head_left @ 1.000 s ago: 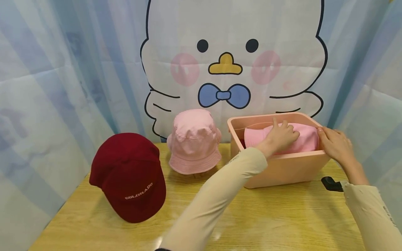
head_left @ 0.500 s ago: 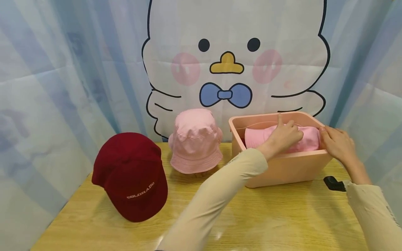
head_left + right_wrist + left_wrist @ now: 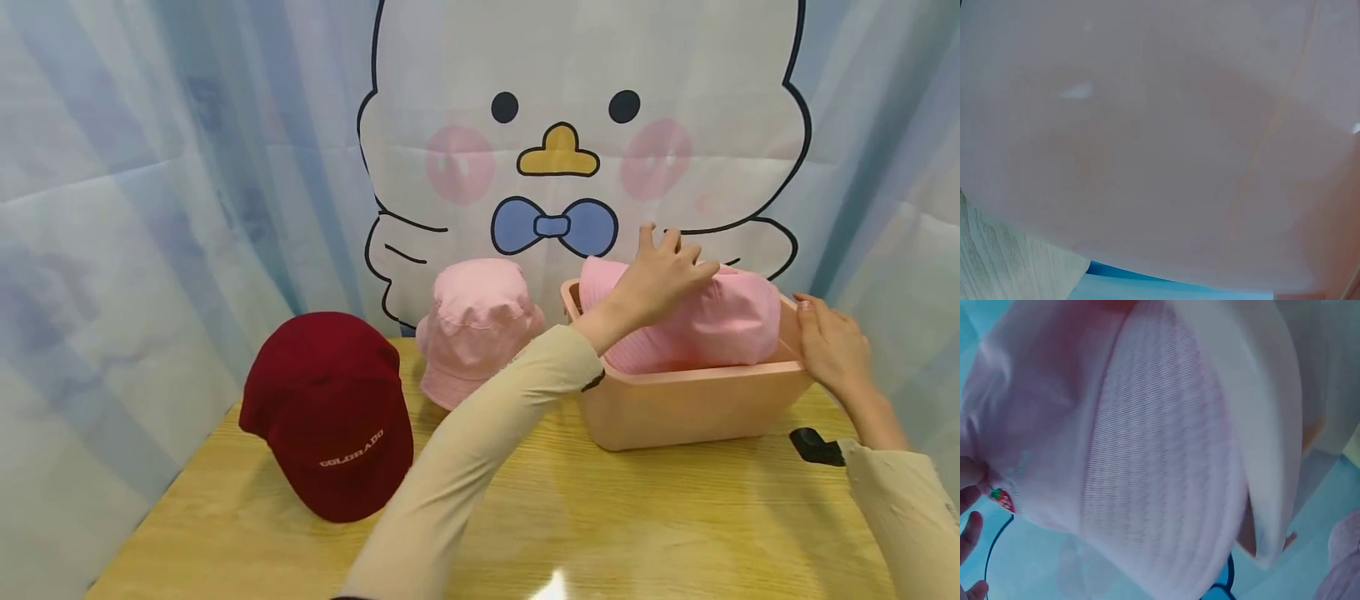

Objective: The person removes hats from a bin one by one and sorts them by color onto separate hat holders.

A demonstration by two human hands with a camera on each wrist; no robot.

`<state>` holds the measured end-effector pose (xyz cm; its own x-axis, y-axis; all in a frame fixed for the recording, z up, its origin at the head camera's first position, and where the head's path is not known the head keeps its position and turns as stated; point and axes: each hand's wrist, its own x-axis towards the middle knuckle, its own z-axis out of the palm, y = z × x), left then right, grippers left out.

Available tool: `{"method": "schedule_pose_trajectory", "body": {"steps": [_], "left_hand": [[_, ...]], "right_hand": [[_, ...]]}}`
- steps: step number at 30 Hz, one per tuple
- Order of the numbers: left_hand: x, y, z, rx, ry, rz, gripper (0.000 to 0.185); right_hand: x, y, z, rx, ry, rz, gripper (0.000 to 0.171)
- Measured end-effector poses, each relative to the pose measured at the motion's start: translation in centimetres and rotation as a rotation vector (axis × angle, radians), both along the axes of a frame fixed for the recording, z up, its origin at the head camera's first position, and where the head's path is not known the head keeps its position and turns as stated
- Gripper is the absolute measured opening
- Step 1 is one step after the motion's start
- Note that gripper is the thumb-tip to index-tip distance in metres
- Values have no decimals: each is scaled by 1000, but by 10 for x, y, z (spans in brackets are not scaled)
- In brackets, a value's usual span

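My left hand pinches a pink bucket hat by its crown, holding it partly above the peach plastic bin. In the left wrist view, fingertips hold the fabric beside a small strawberry embroidery; the hat's stitched brim hangs beside the bin's rim. My right hand grips the bin's right end at the rim. The bin's outer wall fills most of the right wrist view, and the right fingers are hidden there.
Left of the bin, a second pink bucket hat stands crown up, partly behind my left sleeve. A dark red cap lettered COLORADO stands farther left on the wooden table. A curtain with a cartoon bird hangs behind.
My left hand has risen and lifted the hat from lying inside the bin to partly above its rim. The right hand stays at the bin's right end. The head view has shifted slightly.
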<state>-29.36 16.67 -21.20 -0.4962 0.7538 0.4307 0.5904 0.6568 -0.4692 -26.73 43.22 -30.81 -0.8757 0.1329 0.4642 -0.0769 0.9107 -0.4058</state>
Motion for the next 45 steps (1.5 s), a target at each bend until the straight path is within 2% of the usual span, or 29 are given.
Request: {"method": "schedule_pose_trajectory", "body": {"steps": [5, 9, 15, 22, 26, 30, 33, 38, 45], "left_hand": [[1, -20, 18, 129, 147, -48, 29], [1, -35, 34, 219, 174, -61, 28], [-6, -64, 51, 332, 127, -20, 24], [-19, -107, 67, 498, -29, 43, 21], [-28, -134, 74, 571, -82, 44, 18], [-38, -160, 72, 638, -85, 39, 14], [-47, -179, 65, 672, -97, 75, 11], [-64, -208, 46, 665, -152, 174, 11], [-75, -237, 29, 651, -166, 236, 14]], "right_hand": [[0, 0, 1, -13, 3, 3, 52], [0, -1, 0, -16, 8, 2, 51], [1, -2, 0, -18, 20, 7, 50], [0, 3, -1, -4, 8, 3, 51], [-1, 5, -1, -5, 1, 6, 51], [-3, 6, -2, 11, -15, -28, 53], [-5, 6, -1, 27, -26, -54, 55], [-5, 8, -1, 31, -38, -57, 55], [-6, 12, -1, 43, -60, -68, 57]]}}
